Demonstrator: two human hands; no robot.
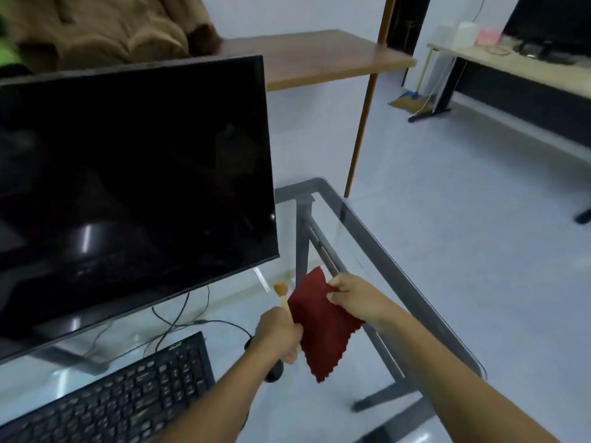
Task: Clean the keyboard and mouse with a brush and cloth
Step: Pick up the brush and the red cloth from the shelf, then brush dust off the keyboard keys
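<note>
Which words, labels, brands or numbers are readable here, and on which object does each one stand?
None can be read.
Keyboard: key legends too blurred.
Monitor: screen dark, no logo legible.
Red cloth and brush: no print visible.

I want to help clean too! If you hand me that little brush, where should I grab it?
Grab the pale wooden handle, not the bristles. The left hand holds the brush upright by its lower handle, with the orange bristles on top. Only a short bit of handle shows between fist and bristles, so pinch it there from the monitor side, since the red cloth in the right hand hangs on the other side.
</note>
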